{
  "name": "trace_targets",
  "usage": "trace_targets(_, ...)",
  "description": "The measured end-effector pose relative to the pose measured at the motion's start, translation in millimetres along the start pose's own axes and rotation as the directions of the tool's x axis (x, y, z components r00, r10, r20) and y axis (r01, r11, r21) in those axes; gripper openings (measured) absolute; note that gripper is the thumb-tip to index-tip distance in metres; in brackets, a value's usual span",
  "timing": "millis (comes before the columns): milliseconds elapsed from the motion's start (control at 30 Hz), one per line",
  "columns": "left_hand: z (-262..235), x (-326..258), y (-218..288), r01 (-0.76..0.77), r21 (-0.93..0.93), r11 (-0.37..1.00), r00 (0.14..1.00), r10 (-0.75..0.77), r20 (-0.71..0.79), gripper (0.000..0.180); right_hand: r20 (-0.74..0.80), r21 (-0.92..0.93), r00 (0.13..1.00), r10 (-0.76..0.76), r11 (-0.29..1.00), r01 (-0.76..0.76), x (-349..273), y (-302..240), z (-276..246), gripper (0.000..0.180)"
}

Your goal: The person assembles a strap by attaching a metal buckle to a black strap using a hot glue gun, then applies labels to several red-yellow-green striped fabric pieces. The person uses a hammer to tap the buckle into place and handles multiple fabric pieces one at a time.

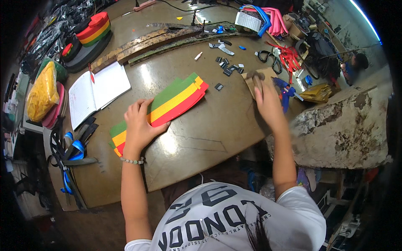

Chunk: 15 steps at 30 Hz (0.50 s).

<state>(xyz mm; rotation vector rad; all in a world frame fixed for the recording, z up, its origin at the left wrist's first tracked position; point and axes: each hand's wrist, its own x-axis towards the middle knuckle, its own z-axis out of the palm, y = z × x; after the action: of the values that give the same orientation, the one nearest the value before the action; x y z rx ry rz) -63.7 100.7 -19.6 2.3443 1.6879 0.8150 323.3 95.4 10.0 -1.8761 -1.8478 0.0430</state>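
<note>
Green-yellow-red strips (176, 101): stacked at a slant on the counter (226, 115), ends uneven, red band toward the front edge.
Left hand (140, 125): spread across the strips near their lower end, fingers over the green side, thumb apart by the red edge.
Right hand (265, 99): on or just over brown cardboard (248, 83) near the counter's right edge; blurred, so I cannot tell whether it is spread or pinching something.
Open room: bare counter between the strips and the front edge, and again between the strips and the right hand.
Tighter sides: open notebook (111, 85) to the strips' left, wooden planks (146, 45) along the far side, small black cards (227, 72) scattered left of the cardboard.
Hidden: the part of the strips under the left hand; much of the cardboard.
Hard to make out: blue tool (285, 93), partly behind the right forearm.
</note>
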Motion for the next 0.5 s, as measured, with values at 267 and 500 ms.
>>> trace_targets(267,-1.0,-4.4,-2.8,0.014,0.020,1.000,1.000,-0.014,-0.005,0.075,0.069,0.180,0.998,0.008,0.983,-0.020,-18.4,-8.0,-0.9,0.032)
trace_targets(500,-1.3,-6.0,-4.8,0.014,0.006,1.000,1.000,-0.014,-0.010,0.076,0.250,-0.077,0.960,-0.128,0.986,0.151,104.7,0.3,50.8,0.048)
